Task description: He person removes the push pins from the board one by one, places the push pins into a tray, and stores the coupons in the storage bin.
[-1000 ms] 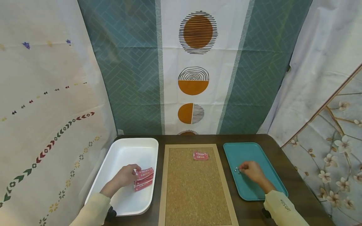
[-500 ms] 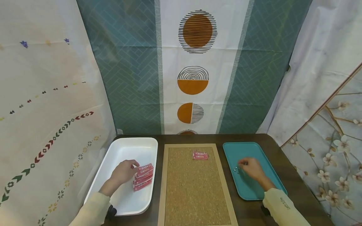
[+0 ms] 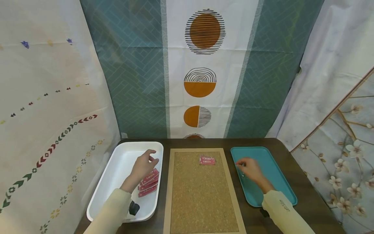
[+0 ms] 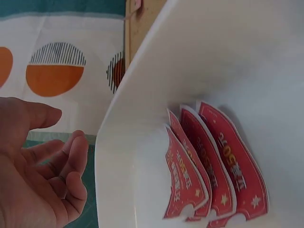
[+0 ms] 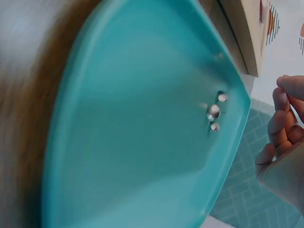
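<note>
In the head view my left hand [image 3: 144,165] hovers over the white tray [image 3: 124,152], fingers loosely bent. The left wrist view shows its thumb and fingers apart, with nothing between them. Several red paper coupons [image 4: 216,166] lie overlapped in that tray. My right hand [image 3: 249,169] is raised over the left side of the teal tray [image 3: 280,195]. Its thumb and forefinger tips meet; whether something small is between them is hidden. Below it, several small shiny thumbtacks [image 5: 214,111] lie on the tray. One red coupon [image 3: 207,160] sits near the corkboard's [image 3: 201,195] top edge.
The wood-framed corkboard lies between the two trays on a dark brown table [image 3: 309,188]. Raised rims surround both trays. A patterned curtain [image 3: 140,81] hangs behind the table, with pale fabric on both sides.
My left hand has left the coupons' edge and moved up and right, fingers spread. My right hand has lifted from beside the thumbtacks and shifted left toward the corkboard.
</note>
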A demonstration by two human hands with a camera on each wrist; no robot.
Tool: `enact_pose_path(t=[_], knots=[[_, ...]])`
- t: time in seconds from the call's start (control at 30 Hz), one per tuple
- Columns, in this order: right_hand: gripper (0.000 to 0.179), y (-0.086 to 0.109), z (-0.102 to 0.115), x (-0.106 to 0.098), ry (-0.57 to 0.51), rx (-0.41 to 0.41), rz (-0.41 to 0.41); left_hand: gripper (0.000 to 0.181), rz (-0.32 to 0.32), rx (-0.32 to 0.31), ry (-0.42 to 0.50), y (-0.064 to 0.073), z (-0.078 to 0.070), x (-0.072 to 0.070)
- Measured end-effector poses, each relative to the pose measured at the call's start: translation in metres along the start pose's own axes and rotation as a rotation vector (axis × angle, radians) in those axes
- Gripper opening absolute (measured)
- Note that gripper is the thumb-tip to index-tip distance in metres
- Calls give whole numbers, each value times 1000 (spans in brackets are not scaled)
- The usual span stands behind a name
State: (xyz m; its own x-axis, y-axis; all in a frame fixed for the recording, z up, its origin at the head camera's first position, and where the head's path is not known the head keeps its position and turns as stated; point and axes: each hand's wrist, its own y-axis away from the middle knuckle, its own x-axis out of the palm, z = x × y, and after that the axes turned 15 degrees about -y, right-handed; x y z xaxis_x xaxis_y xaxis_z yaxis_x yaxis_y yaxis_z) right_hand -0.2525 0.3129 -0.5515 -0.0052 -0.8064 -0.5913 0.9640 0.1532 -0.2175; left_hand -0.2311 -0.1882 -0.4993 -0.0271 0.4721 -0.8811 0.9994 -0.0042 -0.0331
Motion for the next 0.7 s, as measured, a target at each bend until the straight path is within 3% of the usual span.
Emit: enact_pose_path(t=[0.27,0.5,0.7], knots=[[12,-11,15,12,-3,37,17,49,-11,44,101,-11,-20,16],[13,-21,28,22,-2,1,42,45,-3,54,157,-15,-36,28],[12,-26,34,30,-21,-14,34,42,-4,112,205,-17,-49,37]])
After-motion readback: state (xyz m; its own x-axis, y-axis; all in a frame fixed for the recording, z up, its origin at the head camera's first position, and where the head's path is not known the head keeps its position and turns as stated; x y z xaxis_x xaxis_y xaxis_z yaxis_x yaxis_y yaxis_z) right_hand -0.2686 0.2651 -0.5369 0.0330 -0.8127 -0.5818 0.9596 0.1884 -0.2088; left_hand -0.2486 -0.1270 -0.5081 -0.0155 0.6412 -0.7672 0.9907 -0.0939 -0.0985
